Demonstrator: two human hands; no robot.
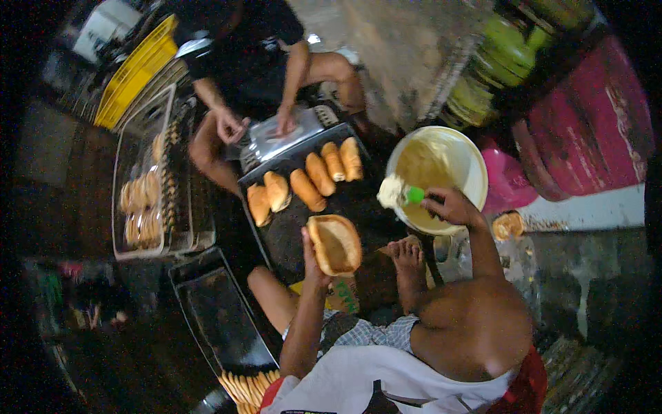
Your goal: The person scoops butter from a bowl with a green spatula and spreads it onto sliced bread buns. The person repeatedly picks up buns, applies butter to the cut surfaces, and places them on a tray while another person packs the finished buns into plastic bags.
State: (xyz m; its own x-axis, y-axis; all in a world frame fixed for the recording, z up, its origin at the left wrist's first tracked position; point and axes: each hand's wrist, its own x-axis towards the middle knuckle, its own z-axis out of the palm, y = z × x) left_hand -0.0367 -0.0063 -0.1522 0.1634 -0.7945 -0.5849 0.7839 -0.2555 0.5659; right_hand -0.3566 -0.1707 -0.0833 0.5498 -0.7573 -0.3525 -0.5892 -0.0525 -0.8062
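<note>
My left hand (314, 261) holds a split bread roll (336, 245), its hollowed inside turned up towards me. In my right hand (451, 206) is a tool with a green handle (415, 194); its far end is covered by a lump of pale cream (391, 191). The cream sits over the left rim of a white bucket (476, 165), which has more cream (421, 158) inside. Beyond the roll, several browned filled rolls (319, 174) lie along a dark tray (258, 235).
Across from me a person's hands (283, 121) are at a clear plastic sheet or bag (282, 137). A clear bin of rolls (142, 207) stands left, near a yellow crate (137, 75). Another tray (227, 310) holds several rolls (251, 388). Green gas cylinders (509, 54) stand at upper right.
</note>
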